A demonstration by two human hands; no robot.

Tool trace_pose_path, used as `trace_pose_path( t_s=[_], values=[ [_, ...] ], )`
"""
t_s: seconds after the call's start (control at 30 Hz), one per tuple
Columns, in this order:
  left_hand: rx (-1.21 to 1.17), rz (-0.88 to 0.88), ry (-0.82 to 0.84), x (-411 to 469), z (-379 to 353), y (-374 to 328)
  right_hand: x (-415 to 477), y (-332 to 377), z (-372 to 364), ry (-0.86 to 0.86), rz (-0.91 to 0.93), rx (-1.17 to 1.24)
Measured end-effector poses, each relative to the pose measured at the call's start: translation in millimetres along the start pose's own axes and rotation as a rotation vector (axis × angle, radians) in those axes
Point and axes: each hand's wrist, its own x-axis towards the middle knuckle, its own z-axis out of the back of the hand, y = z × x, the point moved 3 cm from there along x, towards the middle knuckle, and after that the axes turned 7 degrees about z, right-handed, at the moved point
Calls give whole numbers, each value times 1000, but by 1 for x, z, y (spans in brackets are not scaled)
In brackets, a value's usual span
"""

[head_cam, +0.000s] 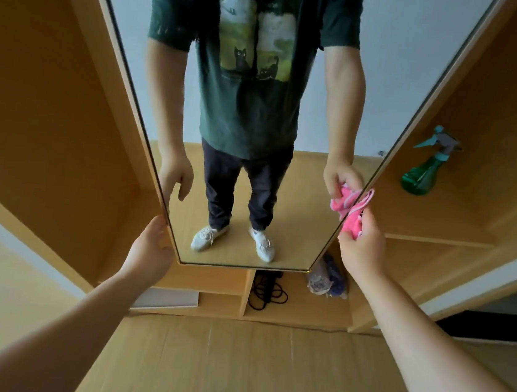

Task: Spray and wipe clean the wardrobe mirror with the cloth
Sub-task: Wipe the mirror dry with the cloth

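At the lower right edge of the wardrobe mirror [301, 200], the right grip [362, 246] (the person's right hand) pinches a bunched pink cloth [355, 214] between curled fingers and thumb. The cloth touches the mirror's thin frame there, and part of it shows doubled in the glass. Across the door, the left grip [151, 248] holds the mirror's lower left edge. Its thumb lies at the front of the frame and its fingers are curled round behind, out of sight. Both forearms reach up from the bottom corners of the view.

A green spray bottle [424, 169] with a teal trigger head stands upright on the wardrobe shelf [441, 216] to the right of the mirror, well apart from either hand. Below the mirror's bottom edge, an open compartment holds a coiled black cord [267, 290]. A grey and purple bundle of fabric [328, 278] lies in the neighbouring one. Pale wooden floor [231, 370] spreads beneath.

The glass reflects the person's dark green printed shirt, dark trousers and white shoes.
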Motion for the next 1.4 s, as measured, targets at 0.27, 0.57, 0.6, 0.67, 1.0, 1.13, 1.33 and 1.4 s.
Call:
trace_pose_path(
  t_s=[0.27,0.57,0.6,0.67,1.0,1.13,1.33,1.4],
  values=[
    [-24,13,-31,7,-8,6,-11,-17,-15,31,-36,-22],
    [-56,-22,-15,5,-8,15,-22,-37,-38,87,-108,-7],
    [-61,-24,-14,4,-8,15,-24,-39,-40,86,-122,-3],
    [-82,-18,-13,3,-11,15,-27,-42,-45,86,-144,-2],
    [-172,10,-86,5,-24,15,-37,-64,-57,121,-93,-24],
    [-166,-18,-116,8,-24,16,-39,-73,-61,168,-93,-13],
    [-74,-35,-151,6,-25,21,-42,-86,-74,132,-97,-7],
    [-78,-51,-152,8,-25,23,-45,-92,-80,124,-103,-18]
  ],
)
